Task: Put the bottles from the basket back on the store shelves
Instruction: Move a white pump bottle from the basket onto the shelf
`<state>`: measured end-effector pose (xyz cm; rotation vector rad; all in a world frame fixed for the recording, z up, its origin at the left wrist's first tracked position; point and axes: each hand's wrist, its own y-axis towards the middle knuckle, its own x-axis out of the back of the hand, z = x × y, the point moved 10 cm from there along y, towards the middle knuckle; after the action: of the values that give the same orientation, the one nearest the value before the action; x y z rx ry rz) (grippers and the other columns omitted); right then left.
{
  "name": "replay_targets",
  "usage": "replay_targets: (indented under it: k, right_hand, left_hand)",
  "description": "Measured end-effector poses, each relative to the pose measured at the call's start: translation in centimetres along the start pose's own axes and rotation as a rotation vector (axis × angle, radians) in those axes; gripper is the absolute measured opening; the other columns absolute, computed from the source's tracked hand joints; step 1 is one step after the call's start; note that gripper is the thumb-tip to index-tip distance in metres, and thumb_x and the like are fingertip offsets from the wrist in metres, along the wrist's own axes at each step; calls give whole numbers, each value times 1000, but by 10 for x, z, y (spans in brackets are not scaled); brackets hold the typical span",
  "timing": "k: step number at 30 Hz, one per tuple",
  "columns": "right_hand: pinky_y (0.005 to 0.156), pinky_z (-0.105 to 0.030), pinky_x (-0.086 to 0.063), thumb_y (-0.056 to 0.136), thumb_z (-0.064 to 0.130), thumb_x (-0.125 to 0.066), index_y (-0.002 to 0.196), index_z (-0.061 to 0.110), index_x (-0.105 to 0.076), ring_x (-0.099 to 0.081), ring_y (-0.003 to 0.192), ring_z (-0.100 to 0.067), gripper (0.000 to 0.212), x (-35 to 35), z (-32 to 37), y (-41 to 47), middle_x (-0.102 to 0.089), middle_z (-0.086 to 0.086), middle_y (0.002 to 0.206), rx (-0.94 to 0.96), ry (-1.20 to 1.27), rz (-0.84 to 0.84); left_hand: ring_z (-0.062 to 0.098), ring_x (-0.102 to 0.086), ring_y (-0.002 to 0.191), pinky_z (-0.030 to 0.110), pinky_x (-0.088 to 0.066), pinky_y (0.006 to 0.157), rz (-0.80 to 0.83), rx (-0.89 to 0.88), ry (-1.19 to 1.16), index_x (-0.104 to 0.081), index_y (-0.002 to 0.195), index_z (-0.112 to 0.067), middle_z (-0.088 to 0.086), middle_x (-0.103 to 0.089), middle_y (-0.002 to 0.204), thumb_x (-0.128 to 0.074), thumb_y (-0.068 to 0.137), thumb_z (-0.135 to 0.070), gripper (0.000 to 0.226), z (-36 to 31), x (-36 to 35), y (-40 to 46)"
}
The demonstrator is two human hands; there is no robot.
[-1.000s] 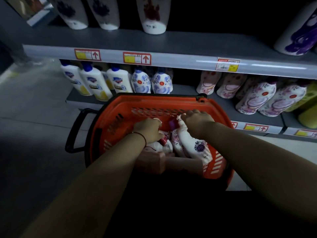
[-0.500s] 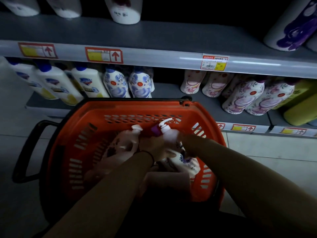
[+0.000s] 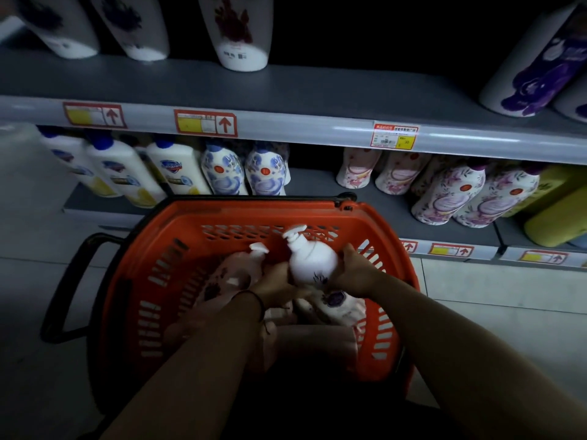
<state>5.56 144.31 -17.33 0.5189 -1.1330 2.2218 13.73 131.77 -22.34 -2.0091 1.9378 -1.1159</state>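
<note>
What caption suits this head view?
Both hands lift a white pump bottle from the orange basket beside stocked shelves.

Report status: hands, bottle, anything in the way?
Both hands, left hand and right hand, grip the white pump bottle over the orange basket. More bottles below. Shelf gap ahead open.

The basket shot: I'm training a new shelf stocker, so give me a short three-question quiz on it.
1. True or false: both hands grip the white pump bottle over the basket.
2. The gap on the lower shelf lies between which bottles? A) blue-flowered and pink-flowered B) yellow-labelled and green C) purple-flowered and green
3. Fill in: the price tags on the shelf edge carry red ____ pointing up.

Key
1. True: left hand and right hand both hold it.
2. A
3. arrows
</note>
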Motion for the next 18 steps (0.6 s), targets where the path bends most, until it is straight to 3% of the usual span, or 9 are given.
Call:
replay_targets:
  k: [2, 4, 6, 8, 10, 12, 13, 16, 18]
  right_hand:
    - [90, -38, -49, 66, 21, -85, 127, 8, -38, -56, 108, -24, 78, 8, 9, -5, -56, -9, 120, 34, 111, -43]
    - [87, -37, -51, 67, 19, -85, 125, 9, -41, -58, 105, -22, 73, 19, 30, -14, -59, -8, 118, 79, 264, -68]
    - [77, -34, -53, 67, 18, -85, 122, 7, -43, -61, 98, -20, 70, 31, 51, -20, -61, -7, 113, 124, 367, -92]
    - [68, -30, -52, 69, 17, -84, 117, 5, -45, -60, 88, -16, 63, 48, 88, -38, -61, -6, 106, 218, 430, -128]
    - [73, -36, -54, 70, 18, -83, 113, 5, -48, -62, 91, -20, 57, 66, 121, -56, -61, -6, 105, 291, 464, -182]
    - [80, -40, -55, 69, 21, -84, 109, 9, -53, -64, 97, -24, 52, 82, 152, -76, -64, -7, 105, 352, 501, -236]
    - [81, -41, -56, 67, 26, -85, 107, 12, -56, -66, 96, -25, 52, 91, 168, -88, -67, -7, 103, 385, 515, -272]
    - [82, -41, -57, 64, 40, -83, 111, 22, -63, -69, 94, -20, 54, 116, 222, -125, -71, -3, 102, 553, 533, -340]
    - [84, -36, -57, 71, 24, -81, 118, 22, -61, -67, 96, -16, 51, 128, 260, -151, -71, -2, 107, 690, 551, -313]
  left_hand:
    - [23, -64, 93, 19, -54, 67, -40, -15, -218, -60, 117, 3, 17, -68, 108, -76, 78, -9, 44, -10, 19, -13]
    - [23, -59, 103, 17, -53, 73, -112, -40, -380, -52, 125, 0, 15, -61, 119, -70, 83, -7, 46, -26, 44, -30]
    - [21, -56, 111, 30, -53, 83, -111, -38, -486, -41, 135, -19, 4, -55, 123, -68, 86, -13, 57, -45, 61, -50]
    - [17, -57, 109, 30, -55, 79, -79, -98, -512, -27, 140, -36, -2, -56, 119, -68, 85, -10, 73, -71, 79, -72]
    - [18, -59, 110, 38, -58, 80, -126, -171, -530, -23, 144, -36, 2, -60, 123, -69, 83, -4, 83, -93, 107, -95]
    - [24, -62, 111, 54, -51, 92, -197, -233, -569, -33, 140, -32, 3, -65, 118, -71, 80, -2, 77, -113, 139, -120]
    - [26, -63, 110, 56, -49, 94, -227, -268, -596, -39, 137, -31, 3, -68, 114, -71, 80, -3, 72, -122, 155, -133]
    - [22, -69, 96, 40, -58, 77, -307, -385, -684, -46, 133, -24, 5, -72, 108, -68, 84, -5, 57, -154, 199, -171]
    - [18, -71, 89, 30, -59, 66, -367, -455, -732, -48, 132, -20, 8, -71, 111, -67, 85, -6, 53, -176, 227, -194]
